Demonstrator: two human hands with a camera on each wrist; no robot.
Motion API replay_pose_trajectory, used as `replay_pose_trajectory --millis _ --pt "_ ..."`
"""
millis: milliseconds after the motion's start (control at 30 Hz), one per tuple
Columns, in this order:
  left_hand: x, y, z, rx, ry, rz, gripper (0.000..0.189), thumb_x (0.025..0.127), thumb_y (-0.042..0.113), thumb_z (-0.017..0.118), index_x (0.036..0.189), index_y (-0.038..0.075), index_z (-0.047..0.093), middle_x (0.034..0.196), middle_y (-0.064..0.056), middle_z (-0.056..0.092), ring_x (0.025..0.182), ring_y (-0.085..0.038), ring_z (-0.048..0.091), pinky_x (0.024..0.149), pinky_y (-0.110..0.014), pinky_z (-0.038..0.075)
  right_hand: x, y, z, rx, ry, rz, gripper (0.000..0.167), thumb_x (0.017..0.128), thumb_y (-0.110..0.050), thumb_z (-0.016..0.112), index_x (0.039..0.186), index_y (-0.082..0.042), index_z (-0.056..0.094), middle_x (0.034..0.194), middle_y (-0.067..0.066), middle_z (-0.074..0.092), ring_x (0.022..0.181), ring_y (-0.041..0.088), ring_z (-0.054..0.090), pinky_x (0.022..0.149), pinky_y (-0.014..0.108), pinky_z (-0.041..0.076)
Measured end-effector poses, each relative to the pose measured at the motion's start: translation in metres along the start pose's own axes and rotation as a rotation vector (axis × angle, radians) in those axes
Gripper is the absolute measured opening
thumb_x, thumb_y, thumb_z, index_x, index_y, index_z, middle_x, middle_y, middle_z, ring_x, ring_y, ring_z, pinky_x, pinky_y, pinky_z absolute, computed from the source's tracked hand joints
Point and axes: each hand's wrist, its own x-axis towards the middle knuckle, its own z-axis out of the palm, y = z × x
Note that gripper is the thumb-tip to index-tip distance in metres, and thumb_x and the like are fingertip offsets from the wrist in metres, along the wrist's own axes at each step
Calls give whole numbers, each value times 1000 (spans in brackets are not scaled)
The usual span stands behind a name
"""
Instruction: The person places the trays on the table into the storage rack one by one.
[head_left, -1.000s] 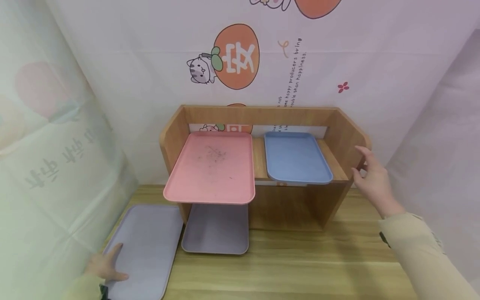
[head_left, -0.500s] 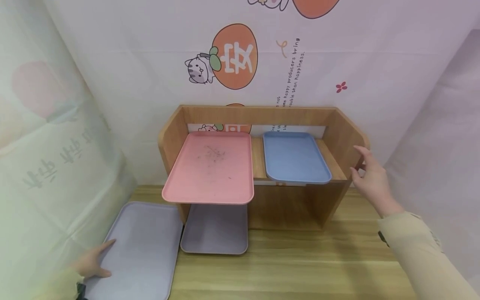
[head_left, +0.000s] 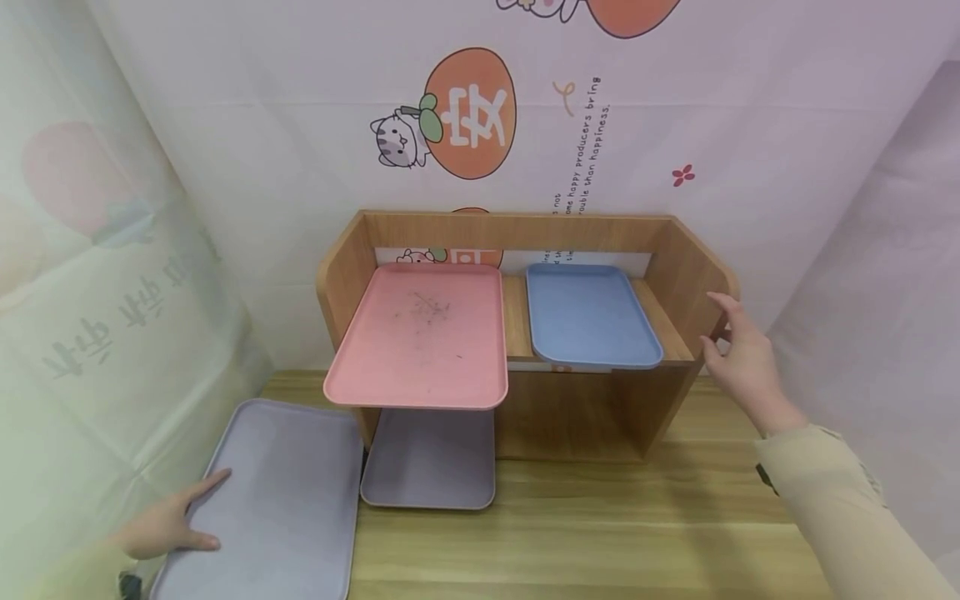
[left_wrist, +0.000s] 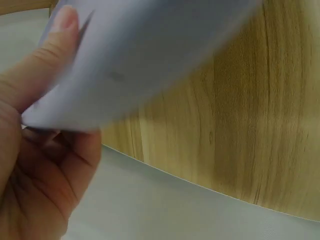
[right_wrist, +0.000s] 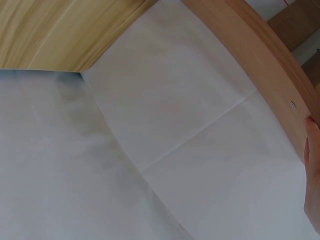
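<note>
My left hand [head_left: 161, 527] grips the left edge of a large greyish-purple tray [head_left: 288, 500] left of a small wooden shelf [head_left: 525, 232]. In the left wrist view the thumb [left_wrist: 47, 55] lies on the tray's face and the other fingers curl beneath; the tray tilts above the table. At the far right, my right hand [head_left: 750, 371] holds the front edge of the shelf's right side panel [right_wrist: 280, 85], thumb and forefinger apart. Only part of that hand shows in the right wrist view.
A pink tray [head_left: 420, 346] with dark marks and a smaller blue tray [head_left: 592, 317] lie on the upper board, both jutting forward. Another greyish-purple tray [head_left: 431, 467] sticks out of the lower left compartment. Printed cloth [head_left: 300, 167] surrounds the wooden table [head_left: 585, 533].
My left hand has moved left with the tray, whose left side has risen. My right hand stays at the shelf's side panel; the other trays are unchanged.
</note>
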Motion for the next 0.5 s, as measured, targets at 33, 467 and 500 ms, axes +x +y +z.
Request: replay_pose_trajectory --millis 33,467,500 --pt "0 0 0 4 7 -5 109 62 18 85 147 41 21 121 -46 44 105 -61 48 83 -52 51 0 0 0 0 1 -2 64 84 8 55 141 -4 31 123 41 43 96 63 51 55 55 54" --pt "-4 8 -9 -154 -79 -313 92 81 24 74 136 -22 17 129 -53 21 116 -66 33 90 -65 42 1 -1 3 7 6 -5 63 84 9 55 141 -4 31 121 39 44 97 63 51 59 59 53" --pt "-6 9 -8 -189 -78 -340 92 82 24 73 137 -21 15 130 -53 19 113 -63 40 90 -61 45 1 -1 4 6 6 -6 64 84 8 55 141 -4 30 120 39 44 97 63 51 60 59 53"
